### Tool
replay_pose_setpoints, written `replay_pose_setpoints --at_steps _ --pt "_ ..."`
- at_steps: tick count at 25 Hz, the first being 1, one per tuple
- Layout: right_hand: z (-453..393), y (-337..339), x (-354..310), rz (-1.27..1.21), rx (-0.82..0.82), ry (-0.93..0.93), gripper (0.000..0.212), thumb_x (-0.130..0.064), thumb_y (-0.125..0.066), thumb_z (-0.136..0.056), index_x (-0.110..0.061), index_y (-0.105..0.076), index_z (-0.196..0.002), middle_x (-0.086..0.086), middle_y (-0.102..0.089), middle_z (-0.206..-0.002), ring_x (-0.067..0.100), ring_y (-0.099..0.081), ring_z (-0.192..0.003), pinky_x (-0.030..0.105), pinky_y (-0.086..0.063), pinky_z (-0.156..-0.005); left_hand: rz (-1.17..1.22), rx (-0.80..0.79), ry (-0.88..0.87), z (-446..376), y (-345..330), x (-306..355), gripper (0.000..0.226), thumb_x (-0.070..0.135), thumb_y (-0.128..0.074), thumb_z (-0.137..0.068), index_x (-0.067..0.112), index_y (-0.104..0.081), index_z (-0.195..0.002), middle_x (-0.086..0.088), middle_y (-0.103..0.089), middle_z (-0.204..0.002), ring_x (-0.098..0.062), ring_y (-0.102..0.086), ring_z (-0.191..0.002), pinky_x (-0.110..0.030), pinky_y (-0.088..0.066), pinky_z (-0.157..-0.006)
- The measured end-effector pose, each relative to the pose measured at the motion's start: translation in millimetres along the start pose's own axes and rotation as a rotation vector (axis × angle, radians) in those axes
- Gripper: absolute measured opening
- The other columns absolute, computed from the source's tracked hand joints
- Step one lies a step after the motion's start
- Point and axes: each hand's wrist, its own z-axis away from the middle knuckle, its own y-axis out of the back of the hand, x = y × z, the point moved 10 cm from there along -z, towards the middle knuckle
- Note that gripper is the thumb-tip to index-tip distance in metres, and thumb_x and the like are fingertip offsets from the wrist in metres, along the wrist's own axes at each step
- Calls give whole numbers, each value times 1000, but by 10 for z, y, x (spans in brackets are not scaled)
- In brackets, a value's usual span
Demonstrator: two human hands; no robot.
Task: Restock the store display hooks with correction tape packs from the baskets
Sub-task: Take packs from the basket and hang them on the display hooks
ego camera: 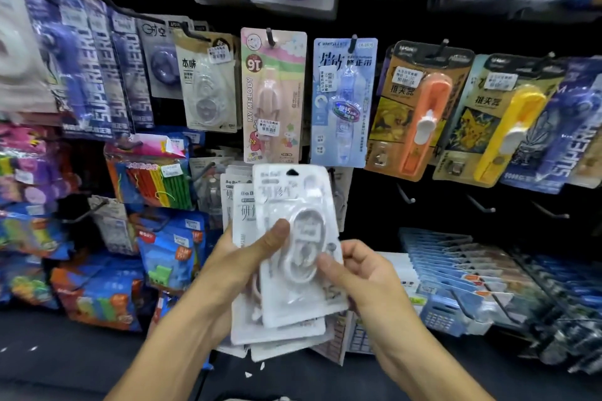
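I hold a fanned stack of white correction tape packs [286, 238] upright in front of the black display wall. My left hand [247, 257] grips the stack from the left, thumb pressed on the front pack's clear blister. My right hand [361, 273] pinches the front pack's lower right edge. The front pack has a hang hole at its top. Three bare display hooks [407, 197] stick out of the wall just right of the stack, below the orange and yellow packs.
Hanging packs fill the wall: a pink My Melody pack [273, 94], a blue pack [342, 101], an orange-handled pack [420, 107], purple packs at left. Colourful bags [156, 172] hang lower left. Rows of packs on long hooks [456, 270] jut out at lower right.
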Motion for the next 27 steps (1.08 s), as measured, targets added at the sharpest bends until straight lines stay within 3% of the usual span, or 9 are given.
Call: replay_pose_setpoints --at_steps 4,6,10,14,16,18,20,23,27 --pt "-56 387 -147 61 179 35 41 -35 -65 -88 0 -57 -107 5 -61 -55 11 -43 -30 18 -31 -31 14 14 -29 0 -5 50 78 44 -102 -41 20 -78 -111 -17 -77 -112 -37 -76 -97 -44 -64 -71" --pt "-60 567 -99 136 263 19 26 -25 -61 -98 0 -57 -104 0 -65 -55 8 -51 -34 20 -38 -34 -31 129 -67 20 149 106 75 33 -99 -46 17 -74 -115 -15 -79 -107 -39 -77 -94 -50 -63 -74" --pt "83 734 -2 332 433 12 10 -27 -60 -100 -17 -60 -97 2 -77 -76 26 -74 -71 48 -58 -68 -66 269 -110 59 365 227 75 35 -94 -46 22 -72 -116 -8 -80 -105 -35 -76 -97 -59 -56 -95" --pt "208 749 -67 391 543 70 18 -25 -62 -98 -40 -58 -91 -7 -77 -77 17 -72 -64 36 -53 -55 -66 209 -82 39 217 163 77 30 -99 -46 20 -73 -117 -10 -80 -107 -36 -76 -100 -60 -54 -98" --pt "181 712 -52 309 508 68 37 -17 -63 -97 -52 -53 -99 -12 -76 -92 15 -73 -66 35 -55 -59 -56 207 -82 32 171 149 75 31 -96 -46 19 -73 -116 -9 -80 -106 -34 -76 -98 -58 -56 -96" --pt "107 635 76 140 397 21 50 -12 -67 -95 -49 -47 -122 -20 -66 -121 14 -75 -84 42 -58 -84 -32 217 -85 27 167 129 71 31 -92 -48 19 -72 -116 -9 -80 -105 -32 -77 -96 -54 -59 -91" --pt "62 429 99 183 227 8 50 -36 -74 -89 -52 -48 -128 -26 -54 -135 5 -68 -107 39 -51 -101 11 225 -91 34 155 70 65 28 -91 -53 19 -72 -115 -9 -80 -104 -31 -78 -92 -46 -64 -74" --pt "72 23 105 386 -4 41 49 -58 -81 -66 -47 -65 -110 -12 -67 -119 7 -69 -104 32 -59 -86 28 204 -73 42 42 -63 59 26 -90 -58 19 -72 -114 -9 -81 -101 -30 -79 -88 -40 -63 -63" --pt "-5 212 79 144 145 35 17 -24 -77 -87 -16 -67 -98 10 -76 -95 20 -74 -78 29 -59 -63 43 60 0 -8 -88 -173 70 25 -95 -61 21 -66 -124 -10 -78 -112 -31 -77 -99 -44 -63 -79"
